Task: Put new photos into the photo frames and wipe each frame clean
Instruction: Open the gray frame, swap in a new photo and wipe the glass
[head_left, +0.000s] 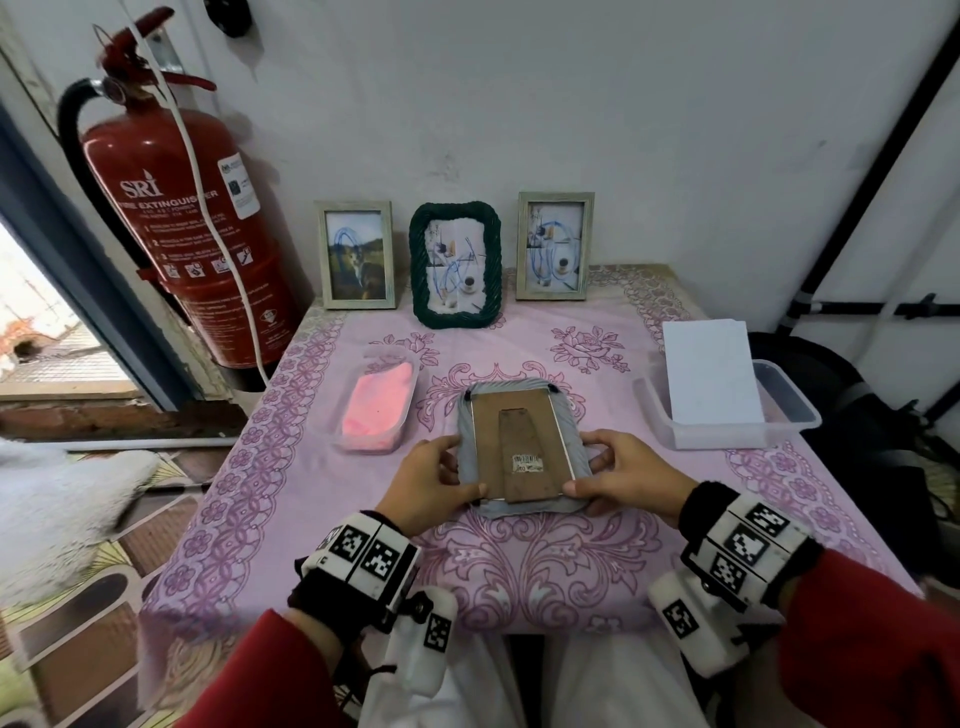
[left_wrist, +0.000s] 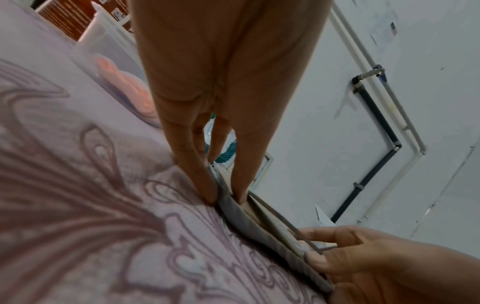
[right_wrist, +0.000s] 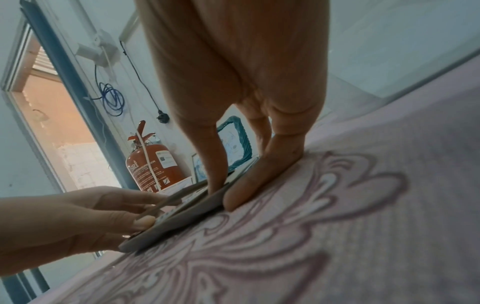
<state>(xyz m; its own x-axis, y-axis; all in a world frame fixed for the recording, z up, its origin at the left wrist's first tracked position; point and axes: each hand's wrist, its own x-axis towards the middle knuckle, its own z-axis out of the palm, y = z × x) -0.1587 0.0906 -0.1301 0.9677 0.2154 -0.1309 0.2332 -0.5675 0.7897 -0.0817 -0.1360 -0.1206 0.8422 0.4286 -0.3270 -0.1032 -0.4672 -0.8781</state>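
Observation:
A grey photo frame (head_left: 522, 415) lies face down at the middle of the table, its brown backboard (head_left: 524, 452) and stand facing up. My left hand (head_left: 457, 470) grips its left side, thumb at the backboard's near left corner. My right hand (head_left: 584, 465) grips the right side, thumb at the near right corner. The left wrist view shows the left hand (left_wrist: 226, 193) pinching the frame (left_wrist: 259, 226) edge. In the right wrist view the right hand (right_wrist: 226, 193) pinches the frame (right_wrist: 182, 218) likewise. White photo paper (head_left: 711, 374) stands in a clear tub at the right. A pink cloth (head_left: 376, 405) lies in a clear tub at the left.
Three frames stand against the back wall: a pale wooden frame (head_left: 357, 254), a green rope frame (head_left: 456, 265) and a second wooden frame (head_left: 555, 245). A red fire extinguisher (head_left: 176, 208) hangs at the left beside the table. A pink patterned cloth (head_left: 519, 561) covers the table.

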